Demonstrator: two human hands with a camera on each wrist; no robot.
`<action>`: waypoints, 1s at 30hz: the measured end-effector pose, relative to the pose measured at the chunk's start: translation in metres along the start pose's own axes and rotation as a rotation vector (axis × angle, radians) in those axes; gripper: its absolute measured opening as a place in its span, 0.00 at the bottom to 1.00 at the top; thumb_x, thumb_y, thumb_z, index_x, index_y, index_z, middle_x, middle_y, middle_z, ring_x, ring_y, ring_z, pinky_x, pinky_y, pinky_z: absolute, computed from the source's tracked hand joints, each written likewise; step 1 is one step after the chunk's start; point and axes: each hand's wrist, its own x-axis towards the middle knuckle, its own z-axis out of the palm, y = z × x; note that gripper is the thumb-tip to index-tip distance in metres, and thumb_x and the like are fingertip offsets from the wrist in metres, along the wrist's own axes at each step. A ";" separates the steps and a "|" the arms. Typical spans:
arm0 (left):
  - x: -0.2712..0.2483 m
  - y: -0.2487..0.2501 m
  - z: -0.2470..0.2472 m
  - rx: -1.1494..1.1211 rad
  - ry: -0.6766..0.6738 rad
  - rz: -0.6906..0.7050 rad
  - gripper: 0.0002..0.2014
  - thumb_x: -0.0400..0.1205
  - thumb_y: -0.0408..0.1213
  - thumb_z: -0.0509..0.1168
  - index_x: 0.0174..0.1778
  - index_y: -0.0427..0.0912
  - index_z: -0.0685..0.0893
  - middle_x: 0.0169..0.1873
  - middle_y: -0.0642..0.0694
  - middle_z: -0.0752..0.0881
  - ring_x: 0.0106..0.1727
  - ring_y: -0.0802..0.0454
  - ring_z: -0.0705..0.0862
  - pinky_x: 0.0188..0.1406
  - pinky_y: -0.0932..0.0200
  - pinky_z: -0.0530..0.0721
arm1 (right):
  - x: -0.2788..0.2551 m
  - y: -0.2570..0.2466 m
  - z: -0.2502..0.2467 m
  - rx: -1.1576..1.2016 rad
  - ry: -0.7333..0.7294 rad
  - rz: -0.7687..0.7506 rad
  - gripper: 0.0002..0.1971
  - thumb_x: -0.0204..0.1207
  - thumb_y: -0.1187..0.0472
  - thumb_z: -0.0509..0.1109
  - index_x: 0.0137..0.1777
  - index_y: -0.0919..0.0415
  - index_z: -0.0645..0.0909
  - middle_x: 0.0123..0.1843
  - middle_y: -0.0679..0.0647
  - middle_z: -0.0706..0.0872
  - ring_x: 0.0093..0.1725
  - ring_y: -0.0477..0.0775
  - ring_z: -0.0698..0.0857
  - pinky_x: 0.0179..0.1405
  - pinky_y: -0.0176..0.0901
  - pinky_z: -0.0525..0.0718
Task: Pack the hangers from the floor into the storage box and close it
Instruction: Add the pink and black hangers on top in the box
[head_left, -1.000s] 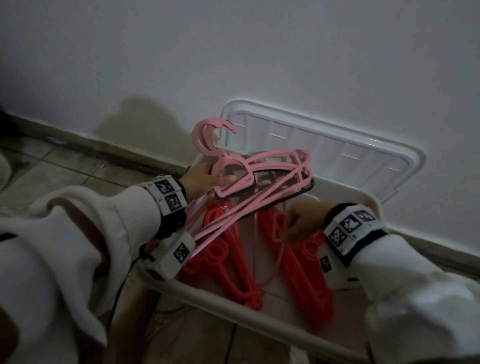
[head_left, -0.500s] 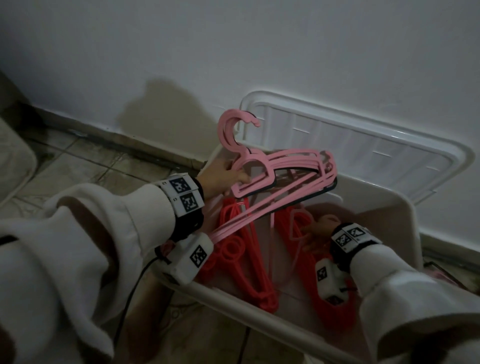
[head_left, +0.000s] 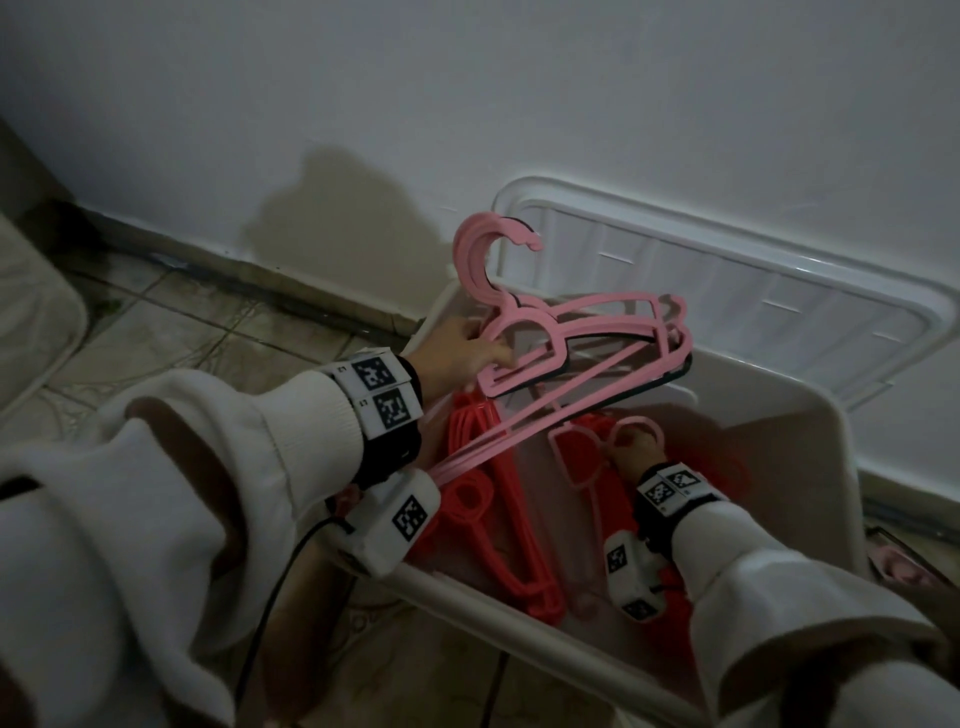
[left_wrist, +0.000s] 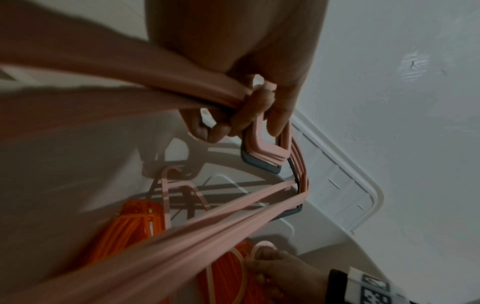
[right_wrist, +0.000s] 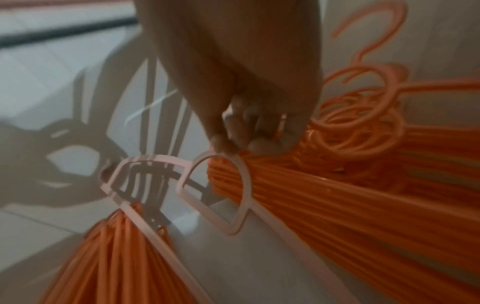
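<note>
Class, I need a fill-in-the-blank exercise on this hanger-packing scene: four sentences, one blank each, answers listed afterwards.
1. The left hand grips a bundle of ____ hangers above the storage box.
2. The right hand holds the hook of a single pink hanger ____ the box.
3. The hangers lying in the box are ____ in colour.
4. The lid stands open, leaning against the ____.

Answers: pink; inside; orange; wall
</note>
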 end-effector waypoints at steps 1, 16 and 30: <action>0.000 0.000 -0.001 -0.003 0.000 -0.004 0.13 0.76 0.26 0.67 0.27 0.41 0.73 0.20 0.48 0.71 0.10 0.62 0.66 0.11 0.70 0.64 | -0.002 -0.002 0.000 0.029 0.034 -0.027 0.11 0.76 0.65 0.69 0.53 0.72 0.83 0.55 0.69 0.85 0.58 0.67 0.83 0.64 0.53 0.78; -0.005 0.003 0.001 -0.024 0.014 0.048 0.12 0.76 0.24 0.66 0.30 0.43 0.76 0.22 0.47 0.74 0.10 0.62 0.68 0.09 0.70 0.65 | -0.026 -0.004 -0.025 -0.035 0.240 -0.118 0.13 0.77 0.57 0.68 0.54 0.65 0.86 0.54 0.63 0.88 0.57 0.62 0.85 0.59 0.46 0.79; -0.012 0.017 0.004 0.021 0.021 0.113 0.12 0.76 0.24 0.65 0.29 0.41 0.74 0.23 0.44 0.72 0.10 0.63 0.69 0.09 0.71 0.66 | -0.064 0.011 -0.082 -0.175 0.542 -0.286 0.15 0.82 0.58 0.60 0.47 0.71 0.81 0.46 0.70 0.86 0.49 0.68 0.84 0.44 0.47 0.76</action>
